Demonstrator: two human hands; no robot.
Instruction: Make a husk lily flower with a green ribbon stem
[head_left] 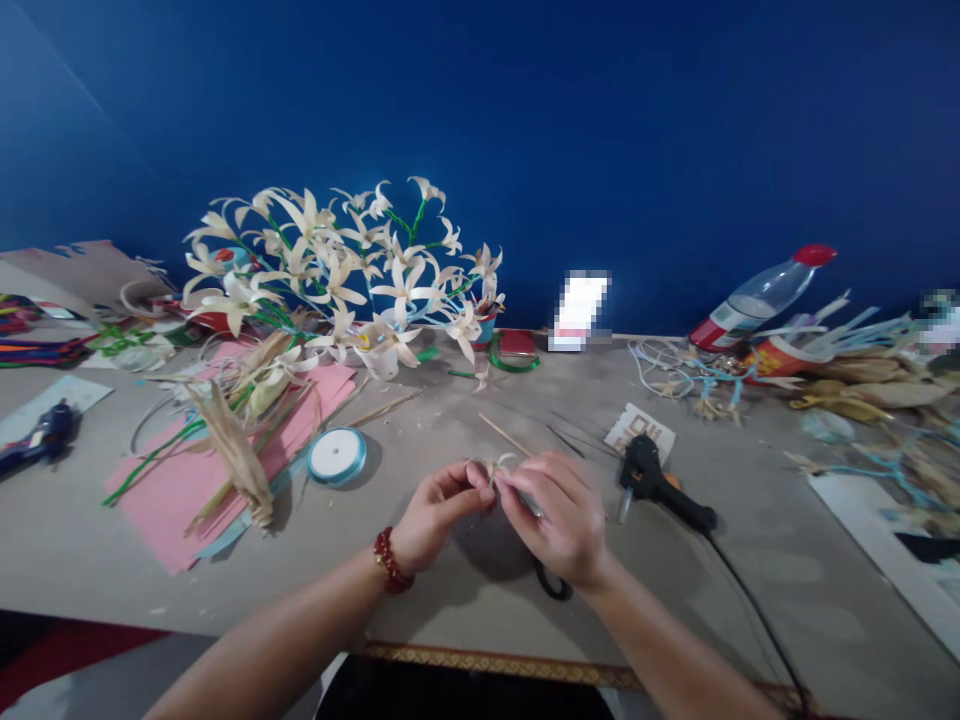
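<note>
My left hand (444,512) and my right hand (561,515) meet over the middle of the table. Between their pinched fingertips is a small pale flower piece (495,466), with a thin curved petal showing above the fingers. Much of it is covered by the fingers. Under my right hand lies a black loop handle (553,583), perhaps of scissors. A thin tan stick (504,434) lies just beyond the hands. To the right rests a black hot glue gun (660,483), its cord running toward the table's front edge. Left of my hands lies a light blue ribbon spool (336,457).
Pink paper sheets (161,510) with dried husks (236,455) on top cover the left side. Cream flowers (337,275) on green stems stand behind. A tilted bottle (765,300) with a red cap is at back right. Another glue gun (45,435) lies far left.
</note>
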